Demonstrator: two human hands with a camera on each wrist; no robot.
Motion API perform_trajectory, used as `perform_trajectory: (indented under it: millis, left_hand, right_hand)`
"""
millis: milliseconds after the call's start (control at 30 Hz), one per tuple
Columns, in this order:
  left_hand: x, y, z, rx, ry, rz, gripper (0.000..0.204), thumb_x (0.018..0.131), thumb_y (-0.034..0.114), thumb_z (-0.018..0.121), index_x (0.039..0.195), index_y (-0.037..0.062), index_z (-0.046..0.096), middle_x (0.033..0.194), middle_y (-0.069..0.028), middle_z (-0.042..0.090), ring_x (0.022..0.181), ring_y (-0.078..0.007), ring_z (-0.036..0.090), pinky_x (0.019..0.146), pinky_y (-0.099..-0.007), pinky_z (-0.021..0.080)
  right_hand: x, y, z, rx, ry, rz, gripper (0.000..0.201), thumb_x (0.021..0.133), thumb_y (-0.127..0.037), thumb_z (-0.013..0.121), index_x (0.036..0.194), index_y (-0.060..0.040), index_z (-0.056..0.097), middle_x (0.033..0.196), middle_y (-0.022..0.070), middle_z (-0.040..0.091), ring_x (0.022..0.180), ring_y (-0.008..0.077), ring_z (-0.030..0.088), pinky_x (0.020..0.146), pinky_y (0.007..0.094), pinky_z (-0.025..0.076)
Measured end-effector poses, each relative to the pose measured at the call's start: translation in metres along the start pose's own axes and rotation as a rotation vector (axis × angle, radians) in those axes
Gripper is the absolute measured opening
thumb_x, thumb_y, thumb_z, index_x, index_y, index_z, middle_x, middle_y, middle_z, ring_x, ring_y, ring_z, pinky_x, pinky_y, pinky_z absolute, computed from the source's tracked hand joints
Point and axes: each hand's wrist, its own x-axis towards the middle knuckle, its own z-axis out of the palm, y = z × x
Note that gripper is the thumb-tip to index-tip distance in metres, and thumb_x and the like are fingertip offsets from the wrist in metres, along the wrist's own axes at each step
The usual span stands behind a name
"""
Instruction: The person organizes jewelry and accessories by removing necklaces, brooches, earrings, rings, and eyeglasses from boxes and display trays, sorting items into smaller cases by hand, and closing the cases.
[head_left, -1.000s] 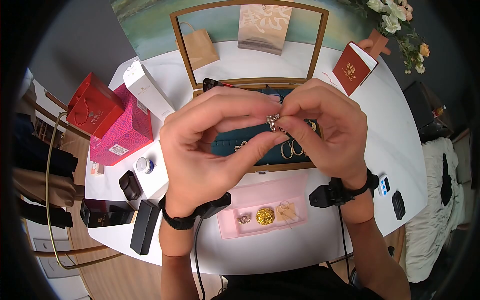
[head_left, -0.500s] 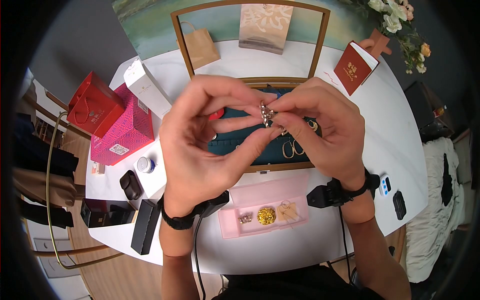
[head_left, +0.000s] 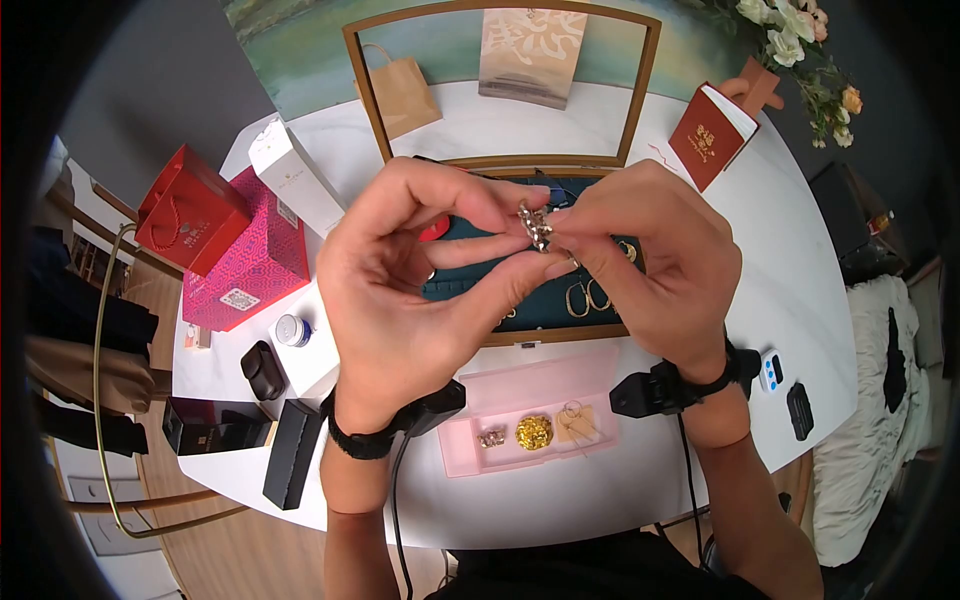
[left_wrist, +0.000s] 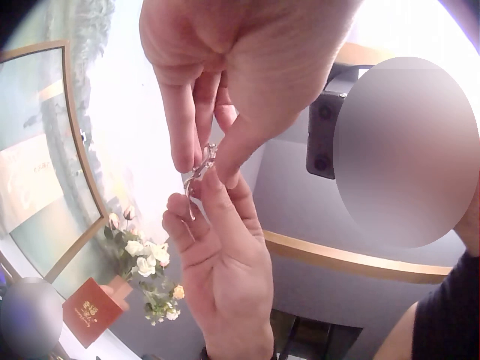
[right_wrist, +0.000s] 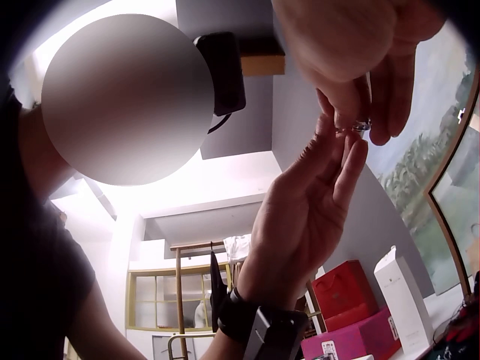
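Turning to a new angle, the silvery ornament (head_left: 535, 229) stayed pinched by left hand (head_left: 393, 312) and right hand (head_left: 664, 262), handling apparently unfinished.

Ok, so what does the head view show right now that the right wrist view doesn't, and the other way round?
Only the head view shows the open pink case with the gold ball inside, and the dark red book.

Only the right wrist view shows the yellow-framed cabinet.

Both show the left hand and right hand holding a small silvery piece, plus the red bag and tall white box.
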Motion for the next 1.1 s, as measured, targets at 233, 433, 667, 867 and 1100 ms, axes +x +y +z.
perform_trajectory:
  millis: [233,433,667,867,1100]
  left_hand:
    - [0.0,-0.003,-0.002,0.025,0.038,-0.01,0.036,0.074,-0.016,0.077,0.105,-0.0076,0.059,0.107,-0.0202,0.067,0.105,-0.0247,0.067,0.083,-0.0337,0.064]
    - [0.002,-0.005,-0.004,0.026,0.055,-0.004,0.04,0.074,-0.014,0.078,0.111,-0.0084,0.065,0.107,-0.017,0.068,0.099,-0.0177,0.065,0.084,-0.0296,0.063]
    - [-0.001,-0.005,-0.006,0.003,0.039,-0.184,0.025,0.084,-0.004,0.075,0.108,-0.0083,0.068,0.107,-0.0167,0.07,0.09,-0.0172,0.068,0.079,-0.0291,0.061]
    - [0.006,-0.011,-0.007,-0.312,0.045,-0.323,0.024,0.093,0.002,0.068,0.115,-0.0088,0.067,0.1,-0.014,0.073,0.085,-0.0142,0.07,0.077,-0.0264,0.059]
    - [0.005,-0.02,-0.012,-0.22,0.001,-0.31,0.024,0.095,0.007,0.067,0.114,-0.0071,0.067,0.096,-0.0118,0.073,0.082,-0.0133,0.07,0.076,-0.0247,0.058]
  right_hand:
    - [-0.004,-0.004,0.001,-0.243,-0.036,-0.115,0.026,0.075,0.011,0.073,0.096,-0.0044,0.075,0.092,0.0109,0.068,0.079,0.019,0.067,0.064,0.0274,0.052]
    - [0.002,0.001,-0.002,-0.069,0.053,-0.043,0.033,0.076,0.007,0.073,0.107,-0.0049,0.074,0.092,0.01,0.069,0.076,0.0186,0.067,0.066,0.0268,0.055]
    - [-0.003,0.007,-0.001,-0.08,-0.124,0.062,0.026,0.082,0.003,0.073,0.107,-0.0008,0.072,0.094,0.0101,0.071,0.079,0.016,0.07,0.07,0.0253,0.057]
    - [-0.007,0.007,0.003,0.347,-0.017,0.411,0.02,0.089,0.0,0.071,0.109,0.0049,0.071,0.095,0.0103,0.073,0.079,0.0131,0.072,0.068,0.0224,0.057]
    - [-0.008,0.005,0.003,0.198,-0.102,0.309,0.02,0.088,-0.001,0.072,0.107,0.0055,0.071,0.091,0.0119,0.073,0.076,0.0137,0.071,0.067,0.0232,0.056]
